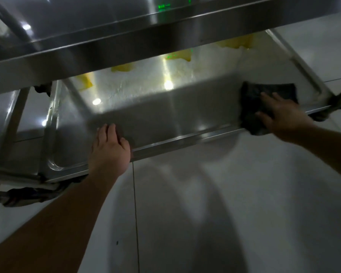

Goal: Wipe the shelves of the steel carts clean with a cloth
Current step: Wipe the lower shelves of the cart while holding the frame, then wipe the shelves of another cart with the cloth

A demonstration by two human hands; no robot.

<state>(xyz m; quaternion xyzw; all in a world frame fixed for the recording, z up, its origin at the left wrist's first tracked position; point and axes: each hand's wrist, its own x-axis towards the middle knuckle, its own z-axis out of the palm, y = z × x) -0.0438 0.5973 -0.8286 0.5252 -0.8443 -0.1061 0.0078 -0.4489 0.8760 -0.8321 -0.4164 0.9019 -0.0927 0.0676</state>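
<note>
Head view. No brand, label or legible writing seen; only a small green glow (163,5) reflected at the top centre of the frame, too blurred to read.

Upper shelf of brushed steel (98,36) crosses the top of the frame, its front lip running from lower left to upper right. Below it, the lower steel shelf with raised rim (156,115) fills the middle of the frame, bright ceiling-light reflections on its far half. Yellow patches (178,56) show along its far edge, nature unclear.

Left hand (110,148), lower centre-left: palm down over the near rim of the lower shelf, fingers laid forward onto the shelf, thumb at the rim on the right side. Fingers look fairly straight; resting on the steel, not wrapped round it. Bare forearm runs from the lower left corner of the frame.

Right hand (282,117), centre right: fingers spread and flat, pressing down on a dark, crumpled square cloth (268,95). No closed grip on the cloth; it is pinned under the straight fingers. Cloth lies at the right end of the lower shelf, its near corner overhanging the front rim. Forearm enters from the right edge.

Pale tiled floor (205,203) fills the lower frame, shadowed.
</note>
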